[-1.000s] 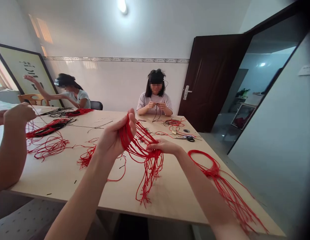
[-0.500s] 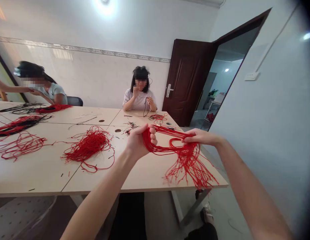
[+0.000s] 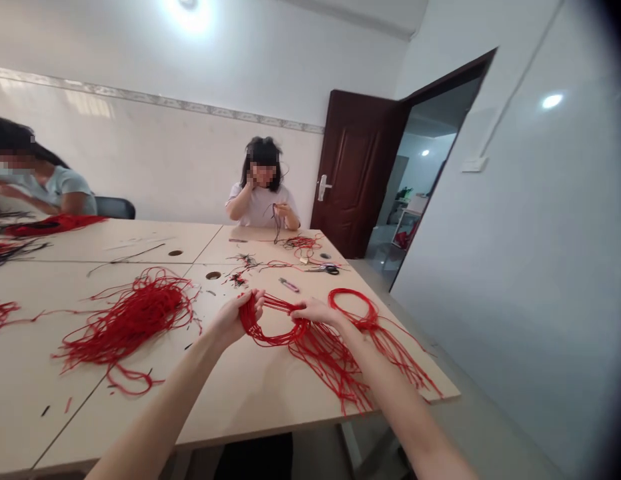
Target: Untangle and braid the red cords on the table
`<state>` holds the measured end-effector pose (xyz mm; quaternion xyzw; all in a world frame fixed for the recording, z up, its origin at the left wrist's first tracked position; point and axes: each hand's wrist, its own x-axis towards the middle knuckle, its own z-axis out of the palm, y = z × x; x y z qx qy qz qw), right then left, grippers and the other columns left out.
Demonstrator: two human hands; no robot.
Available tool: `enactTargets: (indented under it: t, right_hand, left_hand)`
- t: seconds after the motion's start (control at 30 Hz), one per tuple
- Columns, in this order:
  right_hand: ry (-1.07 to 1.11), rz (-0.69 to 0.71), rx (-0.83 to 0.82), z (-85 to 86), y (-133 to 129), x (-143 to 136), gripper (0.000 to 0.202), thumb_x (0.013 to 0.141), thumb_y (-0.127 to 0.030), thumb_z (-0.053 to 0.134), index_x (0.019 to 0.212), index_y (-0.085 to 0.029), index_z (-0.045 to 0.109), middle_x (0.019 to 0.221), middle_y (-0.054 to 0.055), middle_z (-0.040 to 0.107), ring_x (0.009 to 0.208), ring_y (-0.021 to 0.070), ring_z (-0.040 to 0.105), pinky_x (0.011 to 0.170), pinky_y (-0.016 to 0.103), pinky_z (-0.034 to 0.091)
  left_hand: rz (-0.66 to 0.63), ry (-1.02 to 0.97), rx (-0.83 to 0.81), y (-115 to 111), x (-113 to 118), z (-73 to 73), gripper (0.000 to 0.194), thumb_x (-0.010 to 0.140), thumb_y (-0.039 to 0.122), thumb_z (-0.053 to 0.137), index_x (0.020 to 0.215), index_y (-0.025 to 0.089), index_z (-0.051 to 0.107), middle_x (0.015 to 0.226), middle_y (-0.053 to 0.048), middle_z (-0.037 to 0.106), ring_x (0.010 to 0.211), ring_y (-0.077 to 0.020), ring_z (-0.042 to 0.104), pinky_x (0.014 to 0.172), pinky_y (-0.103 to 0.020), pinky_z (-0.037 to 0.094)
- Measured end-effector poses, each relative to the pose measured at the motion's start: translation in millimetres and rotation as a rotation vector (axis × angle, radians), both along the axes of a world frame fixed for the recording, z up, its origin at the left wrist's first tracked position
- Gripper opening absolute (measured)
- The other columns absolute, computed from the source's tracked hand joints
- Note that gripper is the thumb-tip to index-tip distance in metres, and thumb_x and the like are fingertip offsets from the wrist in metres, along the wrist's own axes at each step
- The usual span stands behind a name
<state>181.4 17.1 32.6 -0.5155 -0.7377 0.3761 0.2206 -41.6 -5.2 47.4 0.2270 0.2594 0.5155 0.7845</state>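
My left hand [image 3: 243, 317] is closed round the left end of a looped bundle of red cords [image 3: 273, 341]. At the loop's right side my right hand [image 3: 313, 311] pinches the strands together. Loose tails of the bundle hang to the lower right, over the table near its front edge. Just beyond my right forearm, a second looped bundle of red cords [image 3: 353, 307] lies on the table, its tails spread toward the corner. A large tangled pile of red cords [image 3: 130, 320] rests left of my left hand.
Black-handled scissors [image 3: 330, 269] and a pink-handled cutter [image 3: 289, 285] lie beyond my hands, with cord scraps [image 3: 239, 277] nearby. A person [image 3: 264, 193] sits across the table [image 3: 230, 400] holding dark cord. Another person [image 3: 60, 187] sits at far left. The table's right edge is close.
The view has swung right and downward. My hands have drawn closer together and lower with the looped bundle, and the second bundle beside it shows more clearly.
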Motion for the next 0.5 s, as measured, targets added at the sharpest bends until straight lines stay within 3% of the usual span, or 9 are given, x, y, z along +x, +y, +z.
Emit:
enactTargets:
  t: [0.1,0.2,0.3,0.4,0.5]
  right_hand:
    - [0.09,-0.099,0.116,-17.9,15.0,-26.6,0.026,0.072,-0.019,0.061,0.095,-0.01,0.066,0.089,0.009,0.067,0.076,0.0168,0.059,0.068,0.026,0.046]
    - [0.203,-0.21,0.267,-20.9,17.6,-45.0,0.031,0.081,-0.025,0.052,0.108,-0.012,0.06,0.114,0.013,0.06,0.099,0.02,0.056,0.084,0.031,0.045]
    - [0.295,-0.213,0.334,-20.6,10.5,-59.7,0.027,0.086,-0.031,0.044,0.099,-0.015,0.061,0.105,0.01,0.064,0.094,0.0186,0.059,0.083,0.031,0.047]
    - [0.349,-0.154,0.316,-22.9,0.7,-71.1,0.025,0.086,-0.034,0.045,0.091,-0.016,0.062,0.091,0.007,0.067,0.083,0.0171,0.062,0.077,0.029,0.049]
    - [0.38,-0.098,0.269,-27.9,-6.5,-77.6,0.024,0.086,-0.033,0.048,0.092,-0.016,0.063,0.091,0.005,0.068,0.084,0.0167,0.062,0.079,0.029,0.048]
  left_hand:
    - [0.05,0.044,0.017,13.1,-9.4,-11.3,0.012,0.087,0.009,0.047,0.082,0.011,0.058,0.088,-0.01,0.068,0.073,-0.0168,0.068,0.065,-0.026,0.056]
    - [0.092,0.072,0.052,23.5,-9.3,-20.1,0.012,0.087,0.013,0.049,0.081,0.012,0.059,0.102,-0.013,0.067,0.092,-0.022,0.066,0.081,-0.032,0.053]
    - [0.101,0.09,0.1,27.8,-5.8,-29.1,0.015,0.089,0.016,0.048,0.081,0.013,0.061,0.115,-0.014,0.063,0.105,-0.0236,0.06,0.089,-0.036,0.049]
    - [0.071,0.117,0.137,26.1,-2.9,-36.5,0.014,0.088,0.018,0.051,0.081,0.013,0.063,0.124,-0.013,0.058,0.111,-0.0246,0.056,0.093,-0.038,0.047]
    - [0.024,0.153,0.151,22.6,-0.6,-42.0,0.014,0.086,0.022,0.056,0.089,0.013,0.067,0.124,-0.013,0.058,0.114,-0.0251,0.054,0.094,-0.035,0.046]
